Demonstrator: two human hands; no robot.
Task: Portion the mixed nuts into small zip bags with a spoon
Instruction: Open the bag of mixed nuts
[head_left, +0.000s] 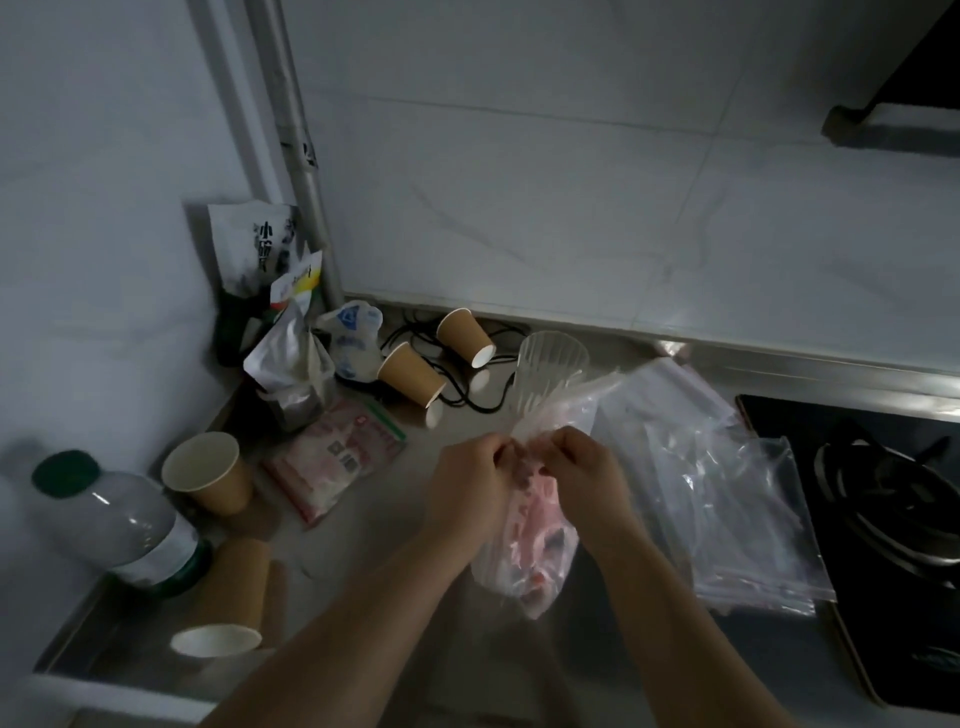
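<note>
We hold the zip bag (524, 530) above the counter (441, 649), left hand (470, 486) and right hand (584, 467) pinched shut on its mouth. It looks light, limp and slippery, so grip the zip edge. Spare bags (727, 493) lie right of it.

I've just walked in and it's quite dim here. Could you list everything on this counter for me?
Paper cups: five, brown; two upright or tipped at left, one upside down in front, two lying at back.
Bottle: one, clear with green cap, far left.
Pouches: several, white and silver, back left corner.
Pink packet: one, flat, left of centre.
Clear cup: one, centre back.
Black cable: behind the cups.
Clear zip bags: a pile, right.
Stove: black, far right.
Held bag: one, clear, pinkish contents.
Left hand, right hand: pinching its top.
</note>
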